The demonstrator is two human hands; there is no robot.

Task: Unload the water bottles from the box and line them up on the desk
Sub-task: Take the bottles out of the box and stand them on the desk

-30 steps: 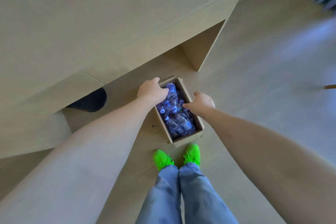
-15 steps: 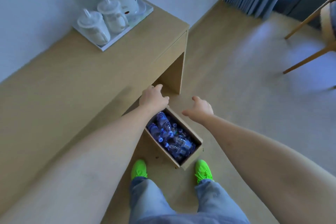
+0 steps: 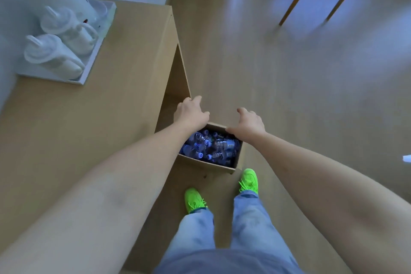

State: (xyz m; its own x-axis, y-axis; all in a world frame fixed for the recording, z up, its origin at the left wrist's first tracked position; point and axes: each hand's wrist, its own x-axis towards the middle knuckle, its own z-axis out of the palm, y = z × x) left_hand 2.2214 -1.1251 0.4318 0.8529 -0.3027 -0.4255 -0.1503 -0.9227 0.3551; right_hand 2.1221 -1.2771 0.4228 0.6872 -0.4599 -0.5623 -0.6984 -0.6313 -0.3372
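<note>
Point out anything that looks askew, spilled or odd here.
The water bottles lie jumbled on their sides in the box, which sits on the floor at an angle to the desk. Nothing looks spilled or damaged.

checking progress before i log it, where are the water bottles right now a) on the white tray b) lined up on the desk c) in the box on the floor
c, the water bottles lie jumbled inside the box on the floor, beside the desk, which carries none.
</note>
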